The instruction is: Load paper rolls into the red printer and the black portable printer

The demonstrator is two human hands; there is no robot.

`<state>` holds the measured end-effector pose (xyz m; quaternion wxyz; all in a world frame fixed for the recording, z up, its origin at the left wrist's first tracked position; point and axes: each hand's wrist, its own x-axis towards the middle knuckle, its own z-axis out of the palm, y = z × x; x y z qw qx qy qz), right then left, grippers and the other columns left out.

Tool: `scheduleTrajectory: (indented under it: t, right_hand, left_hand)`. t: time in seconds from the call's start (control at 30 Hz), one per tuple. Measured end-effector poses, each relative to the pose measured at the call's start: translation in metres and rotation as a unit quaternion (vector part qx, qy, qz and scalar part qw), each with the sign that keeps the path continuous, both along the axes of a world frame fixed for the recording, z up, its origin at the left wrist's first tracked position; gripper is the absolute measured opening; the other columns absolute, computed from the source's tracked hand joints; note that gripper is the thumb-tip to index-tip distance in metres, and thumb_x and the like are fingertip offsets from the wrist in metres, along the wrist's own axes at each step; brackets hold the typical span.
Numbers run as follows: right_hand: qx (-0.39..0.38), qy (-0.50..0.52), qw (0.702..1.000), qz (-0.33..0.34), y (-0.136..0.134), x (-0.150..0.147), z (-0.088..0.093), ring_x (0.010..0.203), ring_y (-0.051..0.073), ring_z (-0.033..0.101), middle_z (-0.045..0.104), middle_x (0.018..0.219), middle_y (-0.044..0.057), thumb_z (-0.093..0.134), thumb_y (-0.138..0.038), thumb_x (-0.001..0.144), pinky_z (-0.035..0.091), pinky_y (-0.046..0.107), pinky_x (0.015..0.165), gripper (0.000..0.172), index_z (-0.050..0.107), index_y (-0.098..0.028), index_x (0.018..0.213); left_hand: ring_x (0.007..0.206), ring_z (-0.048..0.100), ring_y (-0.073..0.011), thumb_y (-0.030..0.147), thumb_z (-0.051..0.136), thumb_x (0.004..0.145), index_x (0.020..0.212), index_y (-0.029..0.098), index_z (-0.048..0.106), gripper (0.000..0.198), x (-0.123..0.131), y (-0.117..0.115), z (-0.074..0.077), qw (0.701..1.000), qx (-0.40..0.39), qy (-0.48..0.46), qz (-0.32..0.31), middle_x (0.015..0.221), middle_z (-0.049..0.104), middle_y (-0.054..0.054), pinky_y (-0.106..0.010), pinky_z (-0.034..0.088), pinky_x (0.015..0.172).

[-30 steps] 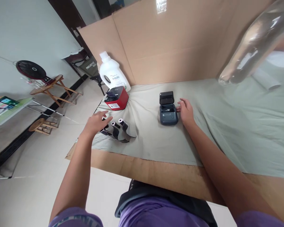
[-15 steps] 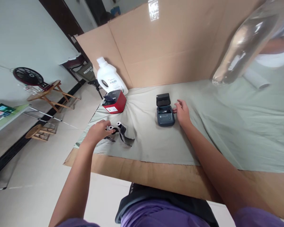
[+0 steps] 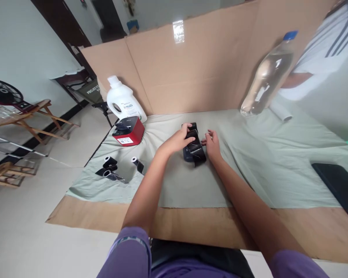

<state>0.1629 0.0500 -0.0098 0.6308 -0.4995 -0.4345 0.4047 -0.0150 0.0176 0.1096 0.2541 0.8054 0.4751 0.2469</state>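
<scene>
Table draped in pale green cloth (image 3: 174, 193) | dark blue, box-shaped printer (image 3: 188, 156) partly covered | right hand (image 3: 212, 146) held beside it, loosely curled, contact unclear | left hand (image 3: 178, 139) clamped on black glossy strip (image 3: 196, 147), held over printer, long axis slanted, loose end pointed toward near edge

We find the printer (image 3: 188, 155) mostly hidden by the black strip (image 3: 197, 147) and left hand (image 3: 178, 139); fan (image 3: 4, 91) cut at left edge, phone (image 3: 336, 185) at right; jug label (image 3: 130, 109) too small to read.
</scene>
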Motion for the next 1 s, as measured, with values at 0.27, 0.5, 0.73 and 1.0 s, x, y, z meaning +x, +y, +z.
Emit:
scheduleTrajectory:
  t: [0.27,0.5,0.73,1.0]
  right_hand:
    - [-0.014,0.011,1.000,-0.017,0.003,0.003,-0.006,0.070,0.012,0.061,0.057,0.111,0.006,0.048,-0.046,0.091,0.055,0.027,0.059,0.035,0.048,-0.025,0.119]
    - [-0.020,0.004,1.000,-0.001,0.000,0.002,-0.004,0.071,0.012,0.061,0.059,0.103,0.004,0.047,-0.045,0.092,0.053,0.025,0.061,0.033,0.049,-0.025,0.119]
    - [-0.019,0.007,1.000,0.001,-0.003,0.003,0.002,0.069,0.012,0.059,0.057,0.104,0.003,0.052,-0.047,0.088,0.050,0.027,0.060,0.034,0.051,-0.026,0.114]
    - [-0.028,-0.017,0.999,0.020,-0.002,0.002,0.002,0.072,0.014,0.059,0.058,0.092,0.002,0.050,-0.048,0.087,0.052,0.029,0.066,0.034,0.054,-0.024,0.112]
  left_hand:
    - [0.127,0.053,-0.0296,0.033,0.059,0.095,0.120,0.021,0.067,0.029,0.001,0.030,-0.036,0.989,0.044,0.143,0.004,0.129,0.063,-0.010,-0.044,0.037,0.106]
    - [0.122,0.054,-0.0307,0.031,0.060,0.095,0.118,0.021,0.072,0.028,0.008,0.028,-0.039,0.976,0.040,0.212,0.007,0.123,0.066,-0.010,-0.046,0.034,0.103]
    - [0.117,0.057,-0.0292,0.029,0.069,0.089,0.112,0.025,0.072,0.024,0.018,0.015,-0.034,0.967,0.068,0.206,0.132,0.121,0.070,-0.007,-0.043,0.039,0.097]
    - [0.118,0.059,-0.0300,0.020,0.049,0.098,0.110,0.024,0.077,0.031,0.002,0.001,-0.032,0.972,0.041,0.214,0.083,0.129,0.072,-0.006,-0.045,0.043,0.102]
